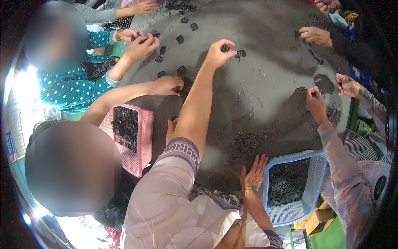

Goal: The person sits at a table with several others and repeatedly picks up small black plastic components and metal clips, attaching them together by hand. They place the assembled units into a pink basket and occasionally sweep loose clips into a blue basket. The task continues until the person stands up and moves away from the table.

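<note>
Black small clip [225, 48] pinched at fingertips of left hand [219, 53], far out over the grey surface [273, 70]. Judged light, stiff, sharp-edged; best taken by its flat sides. Right hand [253, 172] rests flat, fingers spread, holding nothing, beside blue basket [309, 157].

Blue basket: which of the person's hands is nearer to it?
Right. The right hand lies flat beside the blue basket's left rim; the left hand, far up the table, pinches a black piece.
</note>
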